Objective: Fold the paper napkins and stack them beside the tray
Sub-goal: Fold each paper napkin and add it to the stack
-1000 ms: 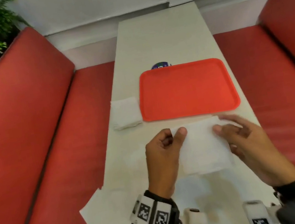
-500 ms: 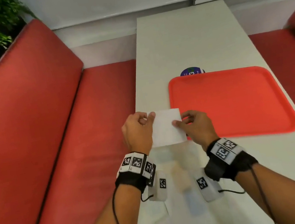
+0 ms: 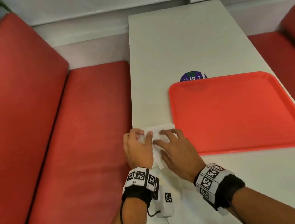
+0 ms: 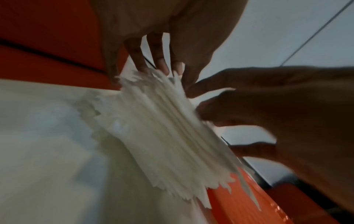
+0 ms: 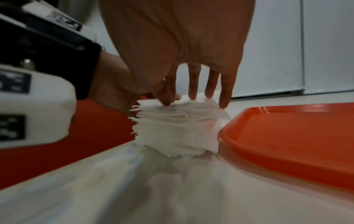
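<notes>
A stack of folded white napkins (image 3: 164, 127) stands on the white table (image 3: 180, 47), touching the left rim of the orange tray (image 3: 247, 151). My left hand (image 3: 140, 142) is at the stack's left edge, thumb on top and fingers curled, pinching the top napkin. My right hand (image 3: 172, 146) lies over the stack with straight, spread fingers pressing down on it. The right wrist view shows the ragged-edged stack (image 5: 176, 130) under those fingers (image 5: 192, 84), next to the tray (image 5: 287, 136). The left wrist view shows the stack (image 4: 162, 136) between both hands.
Red bench seats run along the left (image 3: 51, 147) and right (image 3: 290, 58) of the narrow table. A round purple sticker (image 3: 192, 76) peeks out behind the tray. Flat white paper (image 3: 189, 218) lies on the table under my wrists. The stack sits near the table's left edge.
Both hands lifted the folded napkin from in front of the tray, carried it left and lowered it onto the stack. The right hand went from pinching it to pressing flat on it.
</notes>
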